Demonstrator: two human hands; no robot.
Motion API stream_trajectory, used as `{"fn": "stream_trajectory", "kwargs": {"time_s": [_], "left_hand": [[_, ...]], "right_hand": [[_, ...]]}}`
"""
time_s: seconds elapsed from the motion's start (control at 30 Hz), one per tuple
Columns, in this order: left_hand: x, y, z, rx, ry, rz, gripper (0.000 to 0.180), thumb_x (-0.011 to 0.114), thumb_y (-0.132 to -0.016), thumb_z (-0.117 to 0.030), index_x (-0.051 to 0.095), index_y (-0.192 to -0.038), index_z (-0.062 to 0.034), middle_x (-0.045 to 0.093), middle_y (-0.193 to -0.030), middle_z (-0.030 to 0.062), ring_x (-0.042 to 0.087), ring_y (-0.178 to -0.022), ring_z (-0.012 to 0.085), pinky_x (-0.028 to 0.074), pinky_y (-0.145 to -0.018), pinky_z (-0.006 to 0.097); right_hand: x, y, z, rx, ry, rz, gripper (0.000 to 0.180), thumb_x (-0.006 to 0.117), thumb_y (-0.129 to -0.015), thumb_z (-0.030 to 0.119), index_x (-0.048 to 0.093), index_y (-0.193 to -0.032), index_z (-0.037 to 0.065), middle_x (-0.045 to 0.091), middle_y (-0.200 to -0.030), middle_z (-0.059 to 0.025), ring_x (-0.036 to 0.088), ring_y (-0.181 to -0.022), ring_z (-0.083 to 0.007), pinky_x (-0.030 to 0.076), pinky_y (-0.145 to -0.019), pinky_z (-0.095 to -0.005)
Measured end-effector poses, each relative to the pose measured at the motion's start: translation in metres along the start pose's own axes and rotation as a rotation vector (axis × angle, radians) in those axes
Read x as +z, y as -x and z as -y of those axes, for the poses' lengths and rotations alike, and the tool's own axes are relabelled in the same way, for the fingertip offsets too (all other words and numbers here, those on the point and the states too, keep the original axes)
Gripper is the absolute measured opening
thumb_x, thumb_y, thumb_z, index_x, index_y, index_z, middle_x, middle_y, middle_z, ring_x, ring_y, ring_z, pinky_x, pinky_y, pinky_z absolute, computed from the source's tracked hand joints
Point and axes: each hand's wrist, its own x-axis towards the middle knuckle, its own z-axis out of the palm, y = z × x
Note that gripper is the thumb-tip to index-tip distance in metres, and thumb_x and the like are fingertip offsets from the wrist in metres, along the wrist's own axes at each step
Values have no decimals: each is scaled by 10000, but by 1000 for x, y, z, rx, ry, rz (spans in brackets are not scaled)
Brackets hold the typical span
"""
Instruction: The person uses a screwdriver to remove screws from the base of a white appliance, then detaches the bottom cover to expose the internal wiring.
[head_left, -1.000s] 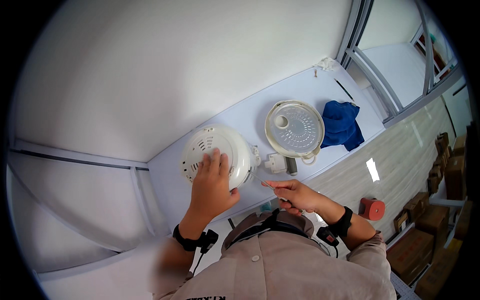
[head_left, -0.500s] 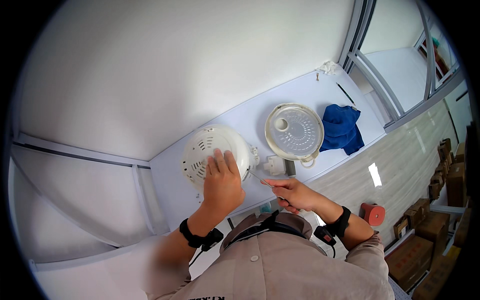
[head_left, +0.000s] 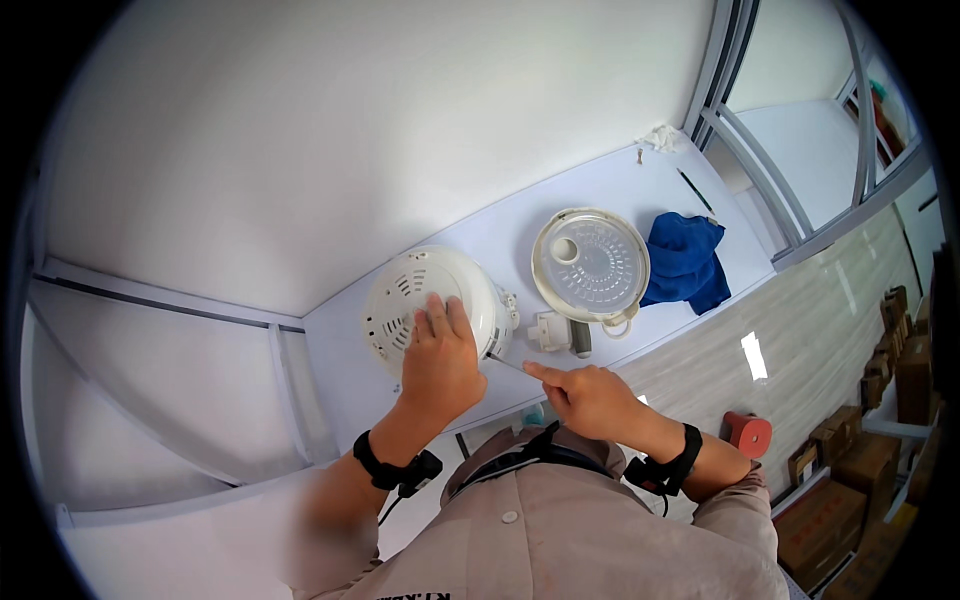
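Observation:
A white rice cooker body (head_left: 468,275) lies upside down on the table, its slotted base facing up. My left hand (head_left: 442,362) rests on that base with its fingers stretched out flat. In my right hand (head_left: 592,398) is a screwdriver, its thin metal shaft (head_left: 508,364) pointing left at the cooker's near right side. My right index finger extends along the shaft, and the handle is hidden in the palm. The tip is at or very near the cooker's edge; contact cannot be made out clearly.
Right of the cooker lie its round lid (head_left: 622,262), a white part (head_left: 546,331) with a grey cylindrical piece (head_left: 580,338), and a blue cloth (head_left: 685,258). Farther off are a dark green pen-like stick (head_left: 695,190) and crumpled white tissue (head_left: 660,139). Metal frame bars border the table.
My right hand has turned so its back faces up, with the index finger along the shaft. The screwdriver tip has shifted slightly nearer me. My left hand stays on the base.

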Motion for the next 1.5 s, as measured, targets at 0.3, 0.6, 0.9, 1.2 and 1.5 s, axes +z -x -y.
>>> {"fn": "stream_trajectory", "kwargs": {"time_s": [0.3,0.6,0.9,1.2,1.5], "left_hand": [[0,0,0,11,-67,-41,948,811,-660,-140,433,-1483,141,498,-1478,434,606,-1287,573,634,-957,462],[2,5,1,50,-25,-91,809,779,-686,-68,500,-1405,180,511,-1412,448,604,-1244,592,568,-1042,513],[19,5,4,68,51,-183,752,719,-728,-63,506,-1403,192,509,-1398,482,603,-1186,660,568,-1010,583],[24,6,7,92,56,-246,674,689,-742,-50,556,-1356,191,545,-1362,474,622,-1156,653,570,-997,596],[16,7,4,75,38,-162,729,719,-738,-77,542,-1397,181,534,-1391,466,598,-1219,638,561,-1028,571]], "right_hand": [[-39,1,30,76,-157,211,397,585,-996,37,601,-1392,27,623,-1221,-273,680,-1015,-450,524,-875,-518],[-86,-15,72,-58,-183,122,367,631,-916,-18,674,-1280,6,617,-1230,-192,682,-1022,-386,554,-875,-417],[-64,-43,110,-225,45,-49,133,668,-846,9,748,-930,-58,713,-911,-211,704,-820,-413,576,-745,-465],[-66,-55,123,-213,164,50,151,646,-834,21,754,-894,-66,723,-899,-220,710,-798,-432,585,-744,-492],[-56,-42,109,-187,64,20,197,635,-852,15,761,-976,-74,740,-1072,-226,728,-886,-422,597,-812,-464]]}}
